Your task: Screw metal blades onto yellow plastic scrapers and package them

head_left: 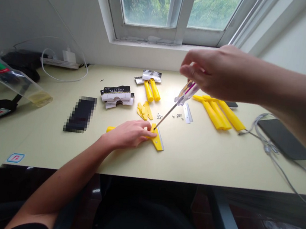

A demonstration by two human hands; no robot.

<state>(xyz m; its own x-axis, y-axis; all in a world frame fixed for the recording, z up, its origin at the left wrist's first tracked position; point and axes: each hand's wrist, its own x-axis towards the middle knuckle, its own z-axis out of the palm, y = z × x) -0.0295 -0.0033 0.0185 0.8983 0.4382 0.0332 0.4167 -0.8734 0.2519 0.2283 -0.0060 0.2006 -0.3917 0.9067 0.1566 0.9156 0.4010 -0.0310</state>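
Note:
A yellow scraper (157, 142) with a metal blade along its right edge lies flat on the table. My left hand (130, 134) is closed over its handle and holds it down; the handle's end shows left of the hand. In my right hand (201, 66) is a screwdriver (188, 91) with a clear handle, gripped from above and tilted. Its tip meets a screw on the scraper's head. Close behind lie loose yellow scraper plates (145, 110), small nuts (160, 116), screws (179, 115) and bare blades (188, 113).
Yellow handles (217, 115) lie at the right, beside a grey cable (267, 144) and a dark flat device (285, 137). Packaged yellow handles (152, 90) and folded cards (117, 96) sit at the back. Leftward are a black pixelated object (81, 114) and a tilted plastic bottle (19, 82).

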